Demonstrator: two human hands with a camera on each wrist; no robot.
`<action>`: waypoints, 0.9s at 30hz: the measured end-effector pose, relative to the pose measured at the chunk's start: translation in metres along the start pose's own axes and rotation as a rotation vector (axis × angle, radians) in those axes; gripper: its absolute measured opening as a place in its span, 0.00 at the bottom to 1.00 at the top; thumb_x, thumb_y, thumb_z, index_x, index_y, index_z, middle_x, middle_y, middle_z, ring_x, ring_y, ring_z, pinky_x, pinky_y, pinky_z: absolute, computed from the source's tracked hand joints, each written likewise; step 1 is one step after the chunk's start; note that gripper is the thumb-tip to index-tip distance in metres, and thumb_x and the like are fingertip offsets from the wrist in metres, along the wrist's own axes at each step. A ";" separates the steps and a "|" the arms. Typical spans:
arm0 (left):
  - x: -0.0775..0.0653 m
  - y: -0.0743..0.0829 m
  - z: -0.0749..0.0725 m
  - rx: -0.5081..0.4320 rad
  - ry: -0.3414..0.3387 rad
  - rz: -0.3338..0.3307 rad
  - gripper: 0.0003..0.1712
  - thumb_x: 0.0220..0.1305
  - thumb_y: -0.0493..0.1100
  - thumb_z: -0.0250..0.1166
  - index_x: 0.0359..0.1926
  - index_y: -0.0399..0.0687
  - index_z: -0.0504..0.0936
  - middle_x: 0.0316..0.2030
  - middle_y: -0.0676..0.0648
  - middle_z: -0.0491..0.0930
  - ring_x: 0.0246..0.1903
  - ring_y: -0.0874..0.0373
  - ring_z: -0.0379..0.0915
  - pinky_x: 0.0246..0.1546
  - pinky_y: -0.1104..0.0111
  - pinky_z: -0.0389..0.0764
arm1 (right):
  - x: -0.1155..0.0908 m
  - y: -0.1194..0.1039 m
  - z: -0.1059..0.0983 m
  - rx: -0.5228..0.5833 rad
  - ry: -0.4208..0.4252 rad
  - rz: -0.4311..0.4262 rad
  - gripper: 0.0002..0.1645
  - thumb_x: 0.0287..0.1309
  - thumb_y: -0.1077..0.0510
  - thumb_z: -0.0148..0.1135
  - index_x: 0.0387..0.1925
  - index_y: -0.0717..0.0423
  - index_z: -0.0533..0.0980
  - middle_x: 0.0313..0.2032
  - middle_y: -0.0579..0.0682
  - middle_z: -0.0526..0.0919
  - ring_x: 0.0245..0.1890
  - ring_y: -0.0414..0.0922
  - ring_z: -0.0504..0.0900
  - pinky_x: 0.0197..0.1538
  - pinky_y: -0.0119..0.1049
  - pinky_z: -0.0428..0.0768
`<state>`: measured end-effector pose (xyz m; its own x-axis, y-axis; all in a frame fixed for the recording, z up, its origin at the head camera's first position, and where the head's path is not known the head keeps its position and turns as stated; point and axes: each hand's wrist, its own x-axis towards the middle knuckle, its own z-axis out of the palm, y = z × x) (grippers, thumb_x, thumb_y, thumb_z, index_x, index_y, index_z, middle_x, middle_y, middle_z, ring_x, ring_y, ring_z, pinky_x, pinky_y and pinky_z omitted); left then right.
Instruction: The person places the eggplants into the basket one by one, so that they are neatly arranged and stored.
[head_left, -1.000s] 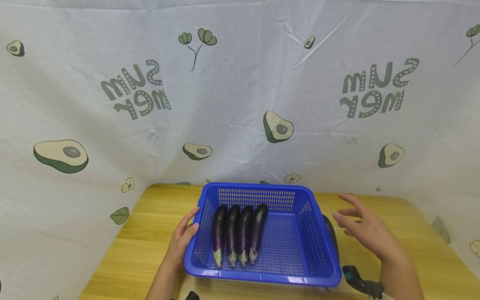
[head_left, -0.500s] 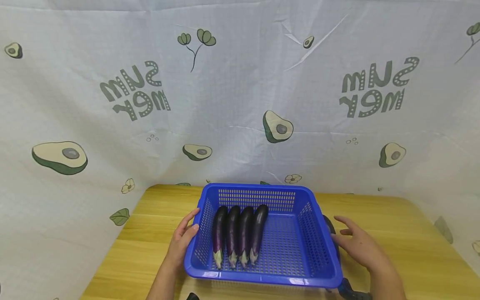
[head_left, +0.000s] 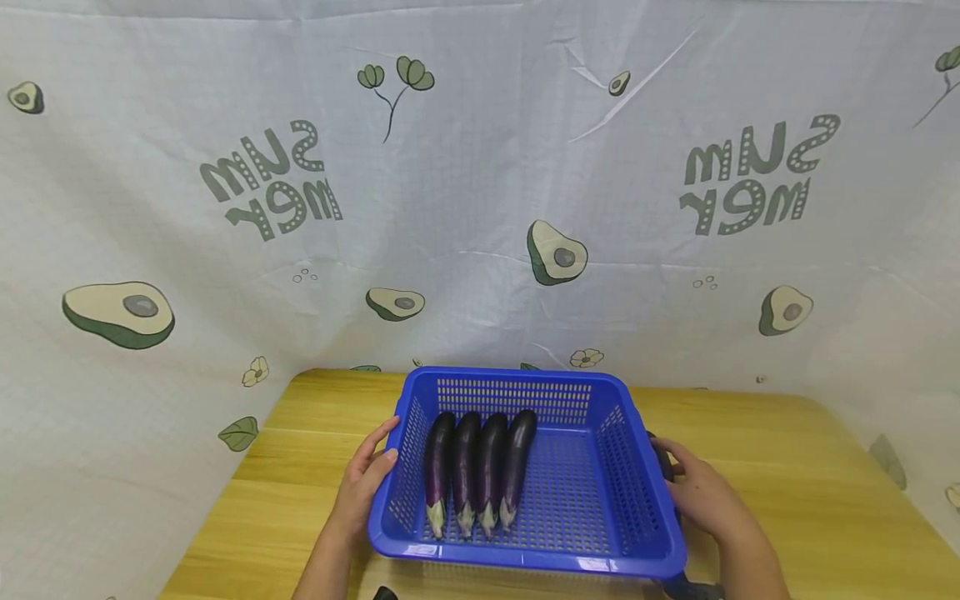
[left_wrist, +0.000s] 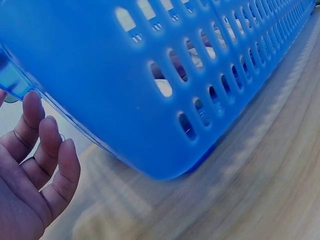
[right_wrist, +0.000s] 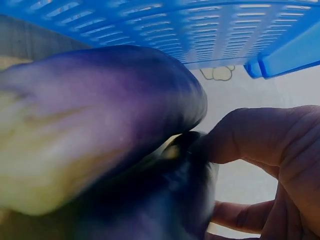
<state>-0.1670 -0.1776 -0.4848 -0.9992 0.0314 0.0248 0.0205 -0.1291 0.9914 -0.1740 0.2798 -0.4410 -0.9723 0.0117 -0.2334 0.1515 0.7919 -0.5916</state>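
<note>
A blue plastic basket (head_left: pixel 566 475) stands on the table, with several dark purple eggplants (head_left: pixel 480 471) side by side in its left half, pale stem ends toward me. My left hand (head_left: pixel 362 483) holds the basket's left rim; in the left wrist view its curled fingers (left_wrist: pixel 60 167) hang under the rim beside the wall. Outside the right wall, my right hand (head_left: pixel 701 492) grips an eggplant (right_wrist: pixel 165 200) between thumb and fingers, as the right wrist view shows. Another eggplant (right_wrist: pixel 115 105) lies right against it, between it and the basket. From the head, the basket's wall mostly hides both.
The wooden table (head_left: pixel 262 500) reaches out to both sides of the basket. Behind it hangs a white curtain (head_left: pixel 465 208) printed with avocados and lettering. A dark wrist-camera strap (head_left: pixel 690 587) is on the right wrist, near the basket's front right corner.
My right hand has come down and to the left, from above the table to the eggplants beside the basket, and its fingers have closed on one. The left hand stays at the rim.
</note>
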 end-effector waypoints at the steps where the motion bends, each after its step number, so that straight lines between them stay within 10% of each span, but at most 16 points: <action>1: 0.000 0.000 0.000 0.000 0.000 0.004 0.30 0.74 0.44 0.52 0.75 0.52 0.65 0.62 0.26 0.74 0.47 0.43 0.84 0.41 0.51 0.90 | 0.000 0.000 0.000 0.000 0.006 -0.002 0.41 0.68 0.50 0.59 0.76 0.60 0.58 0.61 0.78 0.73 0.59 0.75 0.75 0.51 0.66 0.80; 27: 0.001 -0.003 -0.002 0.009 -0.009 0.030 0.30 0.75 0.43 0.51 0.75 0.52 0.65 0.62 0.26 0.74 0.45 0.46 0.86 0.40 0.52 0.90 | -0.004 0.014 0.001 -0.182 0.102 0.049 0.50 0.66 0.39 0.60 0.75 0.65 0.55 0.65 0.81 0.67 0.63 0.81 0.67 0.57 0.73 0.73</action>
<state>-0.1679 -0.1789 -0.4880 -0.9978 0.0365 0.0553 0.0504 -0.1216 0.9913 -0.1680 0.2908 -0.4492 -0.9788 0.1074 -0.1742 0.1737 0.8860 -0.4300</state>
